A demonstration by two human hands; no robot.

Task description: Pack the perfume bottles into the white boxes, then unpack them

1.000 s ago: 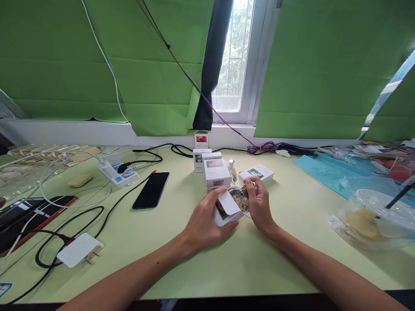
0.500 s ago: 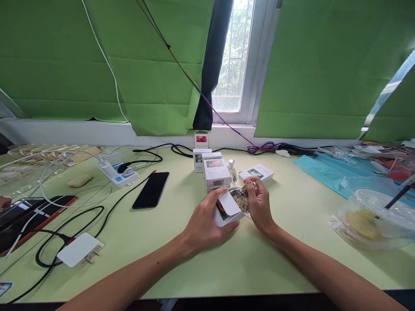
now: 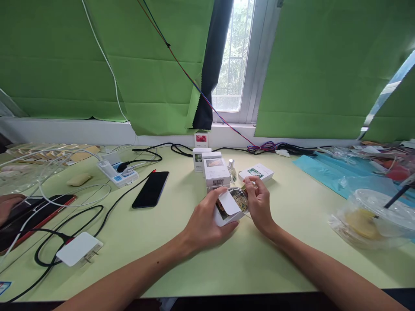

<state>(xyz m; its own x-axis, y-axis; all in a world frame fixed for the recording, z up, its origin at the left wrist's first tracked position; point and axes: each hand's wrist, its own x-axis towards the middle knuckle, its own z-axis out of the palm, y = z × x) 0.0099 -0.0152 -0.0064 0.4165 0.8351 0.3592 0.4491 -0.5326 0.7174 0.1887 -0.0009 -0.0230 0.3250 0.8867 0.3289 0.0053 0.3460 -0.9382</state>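
My left hand (image 3: 207,216) is closed around a small white box (image 3: 223,219) with a dark flowered picture; its white flap (image 3: 228,203) stands open. Against the box's right side is a round, shiny-rimmed thing (image 3: 239,198) with a speckled, flowery middle; its kind is not clear. My right hand (image 3: 258,202) pinches at its edge, where fingers hide part of it. Just beyond my hands stand stacked white boxes (image 3: 217,170) and a small glass bottle (image 3: 232,170) with a silver cap. Another white box (image 3: 256,173) lies flat behind my right hand.
A black phone (image 3: 151,190), a power strip (image 3: 117,170) and a white charger (image 3: 79,249) with cables lie to the left. Another person's hand (image 3: 9,207) rests at the far left. A bagged plastic cup (image 3: 382,211) and a blue sheet (image 3: 327,172) are at right.
The other person's hand has come further into view at the left edge, over the red-edged phone. My hands and the box are almost unmoved.
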